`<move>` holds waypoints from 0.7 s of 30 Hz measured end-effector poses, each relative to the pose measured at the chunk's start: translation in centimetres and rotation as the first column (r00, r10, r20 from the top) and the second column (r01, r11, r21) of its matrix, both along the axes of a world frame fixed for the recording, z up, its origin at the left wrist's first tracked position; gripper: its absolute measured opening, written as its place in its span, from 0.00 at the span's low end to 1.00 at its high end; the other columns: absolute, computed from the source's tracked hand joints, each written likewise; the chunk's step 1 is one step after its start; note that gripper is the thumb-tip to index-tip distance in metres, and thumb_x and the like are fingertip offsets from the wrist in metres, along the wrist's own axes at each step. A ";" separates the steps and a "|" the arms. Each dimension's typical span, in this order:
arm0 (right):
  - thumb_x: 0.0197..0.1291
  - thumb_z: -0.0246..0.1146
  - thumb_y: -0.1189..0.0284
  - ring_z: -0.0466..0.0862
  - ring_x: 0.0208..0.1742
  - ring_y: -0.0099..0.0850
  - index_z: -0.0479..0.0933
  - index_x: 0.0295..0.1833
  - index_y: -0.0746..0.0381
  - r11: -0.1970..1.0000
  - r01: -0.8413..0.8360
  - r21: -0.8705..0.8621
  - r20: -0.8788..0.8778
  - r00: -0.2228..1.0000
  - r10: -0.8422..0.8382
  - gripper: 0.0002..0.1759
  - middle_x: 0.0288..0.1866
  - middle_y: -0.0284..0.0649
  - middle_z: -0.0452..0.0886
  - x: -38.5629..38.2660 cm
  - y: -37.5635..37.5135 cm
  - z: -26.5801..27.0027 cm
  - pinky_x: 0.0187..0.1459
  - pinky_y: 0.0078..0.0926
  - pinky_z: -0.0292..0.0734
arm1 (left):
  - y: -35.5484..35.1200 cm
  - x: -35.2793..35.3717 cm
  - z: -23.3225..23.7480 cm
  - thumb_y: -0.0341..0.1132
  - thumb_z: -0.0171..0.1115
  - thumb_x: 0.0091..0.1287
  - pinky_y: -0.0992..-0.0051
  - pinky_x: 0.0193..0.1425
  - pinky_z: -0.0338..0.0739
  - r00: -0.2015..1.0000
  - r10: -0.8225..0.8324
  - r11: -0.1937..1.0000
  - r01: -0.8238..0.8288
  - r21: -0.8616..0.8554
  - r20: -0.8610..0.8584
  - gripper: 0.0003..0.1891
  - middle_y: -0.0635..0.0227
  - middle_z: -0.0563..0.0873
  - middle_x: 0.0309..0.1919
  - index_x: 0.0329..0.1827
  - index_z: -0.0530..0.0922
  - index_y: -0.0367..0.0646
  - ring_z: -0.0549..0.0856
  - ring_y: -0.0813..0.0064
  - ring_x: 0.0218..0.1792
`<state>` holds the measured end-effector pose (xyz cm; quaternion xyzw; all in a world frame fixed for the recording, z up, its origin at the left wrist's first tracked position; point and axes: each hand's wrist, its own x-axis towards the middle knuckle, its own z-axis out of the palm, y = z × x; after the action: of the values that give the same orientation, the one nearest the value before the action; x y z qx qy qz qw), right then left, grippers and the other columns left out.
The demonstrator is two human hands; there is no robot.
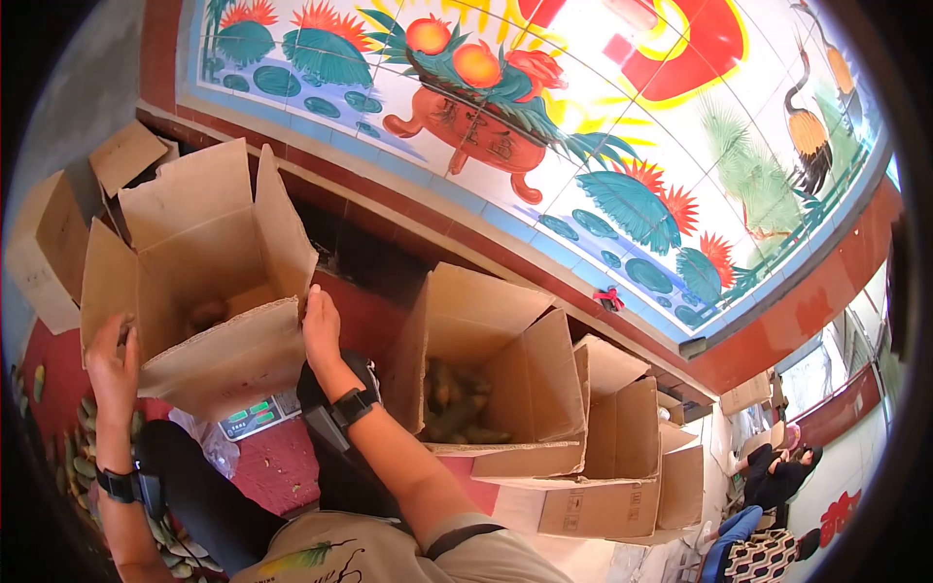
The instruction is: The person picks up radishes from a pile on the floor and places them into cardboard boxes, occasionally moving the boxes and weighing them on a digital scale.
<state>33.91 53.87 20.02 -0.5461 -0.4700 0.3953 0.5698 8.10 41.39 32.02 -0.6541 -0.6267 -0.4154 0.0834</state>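
Note:
An open cardboard box (219, 358) stands between my hands with its flaps up, over a digital scale (260, 418) with a green display. My left hand (115, 358) grips the near left edge of the box, fingers bent over the cardboard. At the near right corner, my right hand (321, 325) holds the flap edge, its fingers partly hidden behind it. A small reddish-brown item (207, 313) lies at the shadowed bottom of the box. Crumpled clear plastic (216, 449) sits beside the scale.
To the right, another open box (544, 389) holds several greenish-brown, elongated items (455, 400). More cardboard boxes (603, 510) line the wall beyond it. Similar items (83, 457) are heaped on the floor at left. Two people (777, 481) are at far right.

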 end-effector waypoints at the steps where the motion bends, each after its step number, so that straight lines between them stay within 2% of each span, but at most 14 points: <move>1: 0.66 0.41 0.58 0.74 0.35 0.46 0.70 0.34 0.68 1.000 0.001 -0.001 0.003 1.000 -0.001 0.23 0.31 0.52 0.74 0.1 0.0 0.2 0.40 0.35 0.67 | 0.0 -0.1 -0.2 0.23 0.56 0.56 0.71 0.39 0.76 1.000 0.011 0.999 -0.011 0.033 -0.008 0.10 0.53 0.81 0.32 0.41 0.75 0.32 0.82 0.63 0.33; 3: 0.66 0.40 0.58 0.74 0.36 0.46 0.70 0.34 0.68 1.000 0.007 0.004 0.008 1.000 -0.007 0.23 0.32 0.52 0.74 0.2 0.5 -0.3 0.40 0.36 0.67 | 0.0 -0.2 -0.3 0.23 0.55 0.56 0.70 0.40 0.75 1.000 0.018 0.997 -0.017 0.072 -0.016 0.10 0.53 0.81 0.32 0.41 0.75 0.33 0.82 0.61 0.34; 5: 0.66 0.40 0.58 0.74 0.36 0.47 0.70 0.35 0.68 1.000 0.009 0.004 0.014 1.000 -0.009 0.24 0.32 0.53 0.75 0.0 0.7 -1.1 0.40 0.36 0.67 | -0.6 -0.4 0.0 0.22 0.55 0.56 0.68 0.44 0.74 0.988 0.034 0.996 -0.021 0.089 -0.152 0.10 0.54 0.81 0.34 0.42 0.75 0.33 0.81 0.60 0.36; 7: 0.66 0.43 0.58 0.63 0.24 0.19 0.68 0.29 0.63 0.997 0.036 0.070 -0.089 0.996 -0.030 0.21 0.21 0.29 0.63 -0.1 0.6 -0.8 0.26 0.20 0.61 | -1.3 -0.1 0.2 0.22 0.54 0.56 0.68 0.47 0.72 0.992 0.047 0.997 -0.040 0.064 -0.114 0.11 0.54 0.80 0.36 0.43 0.74 0.33 0.80 0.59 0.39; 9: 0.66 0.44 0.58 0.63 0.24 0.19 0.69 0.30 0.64 0.996 0.042 0.082 -0.056 0.998 -0.037 0.21 0.21 0.29 0.64 0.0 0.5 -0.5 0.26 0.20 0.61 | -2.2 -0.3 0.3 0.22 0.54 0.56 0.67 0.50 0.71 0.995 0.065 0.997 -0.063 0.035 -0.076 0.12 0.54 0.79 0.39 0.44 0.74 0.33 0.79 0.58 0.42; 11: 0.66 0.44 0.58 0.63 0.24 0.18 0.69 0.31 0.64 0.995 0.051 0.089 -0.022 0.999 -0.049 0.21 0.22 0.29 0.64 0.2 0.4 -0.6 0.27 0.19 0.61 | -3.3 -0.9 -0.1 0.23 0.52 0.58 0.66 0.55 0.67 0.990 0.065 0.991 -0.049 0.126 -0.125 0.13 0.52 0.76 0.46 0.48 0.72 0.33 0.75 0.57 0.49; 13: 0.66 0.44 0.58 0.64 0.26 0.19 0.70 0.32 0.65 0.998 0.006 0.068 -0.090 0.996 0.000 0.21 0.22 0.30 0.66 0.2 0.6 -0.9 0.28 0.20 0.62 | -4.6 -1.9 -0.7 0.24 0.51 0.59 0.66 0.57 0.65 0.988 0.086 0.986 -0.065 0.151 -0.131 0.15 0.53 0.74 0.50 0.50 0.70 0.34 0.73 0.57 0.52; 15: 0.66 0.44 0.58 0.65 0.26 0.20 0.71 0.34 0.65 0.998 0.003 0.065 -0.083 0.997 0.002 0.21 0.24 0.30 0.67 0.4 0.7 -1.0 0.29 0.20 0.63 | -6.0 -3.1 -1.6 0.24 0.50 0.61 0.65 0.59 0.63 0.985 0.108 0.981 -0.083 0.177 -0.138 0.16 0.53 0.72 0.53 0.52 0.69 0.35 0.71 0.56 0.55; 16: 0.66 0.44 0.59 0.66 0.27 0.20 0.72 0.35 0.65 0.998 -0.001 0.064 -0.075 0.997 0.006 0.21 0.25 0.31 0.69 0.4 0.7 -1.1 0.30 0.20 0.63 | -6.7 -4.0 -2.2 0.24 0.48 0.62 0.65 0.59 0.63 0.973 0.175 0.971 -0.146 0.188 -0.148 0.16 0.53 0.72 0.53 0.54 0.68 0.35 0.71 0.57 0.55; 17: 0.66 0.44 0.59 0.66 0.27 0.20 0.72 0.35 0.65 0.998 -0.001 0.060 -0.076 0.997 0.005 0.21 0.25 0.31 0.69 0.3 0.8 -1.2 0.30 0.20 0.63 | -7.4 -4.9 -3.0 0.24 0.47 0.63 0.66 0.59 0.63 0.958 0.240 0.958 -0.207 0.200 -0.157 0.17 0.53 0.71 0.54 0.55 0.67 0.35 0.70 0.57 0.56; 18: 0.66 0.43 0.58 0.67 0.28 0.20 0.72 0.36 0.65 0.997 -0.003 0.075 -0.128 0.992 0.012 0.21 0.26 0.32 0.70 0.3 0.9 -1.3 0.30 0.20 0.64 | -8.0 -6.1 -4.4 0.25 0.46 0.64 0.66 0.60 0.62 0.971 0.233 0.959 -0.221 0.175 -0.053 0.17 0.53 0.71 0.54 0.57 0.66 0.35 0.70 0.58 0.56; 19: 0.66 0.43 0.58 0.68 0.29 0.21 0.72 0.37 0.65 0.996 -0.004 0.089 -0.179 0.984 0.020 0.21 0.28 0.32 0.72 0.3 1.0 -1.5 0.31 0.19 0.64 | -8.8 -7.5 -6.0 0.25 0.46 0.64 0.66 0.60 0.62 0.971 0.232 0.961 -0.221 0.169 -0.052 0.17 0.53 0.71 0.54 0.57 0.66 0.35 0.70 0.58 0.56; 21: 0.66 0.43 0.57 0.70 0.30 0.21 0.72 0.39 0.65 0.998 -0.008 0.058 -0.128 0.992 0.015 0.22 0.30 0.33 0.73 0.7 0.9 -1.2 0.32 0.19 0.65 | -10.7 -10.9 -9.7 0.27 0.46 0.66 0.64 0.60 0.62 0.939 0.343 0.938 -0.340 0.058 -0.036 0.17 0.52 0.71 0.54 0.58 0.65 0.34 0.70 0.57 0.56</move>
<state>34.56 54.73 18.82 -0.5004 -0.4465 0.4193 0.6119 -2.82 30.68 22.31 -0.5424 -0.7177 -0.3953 0.1854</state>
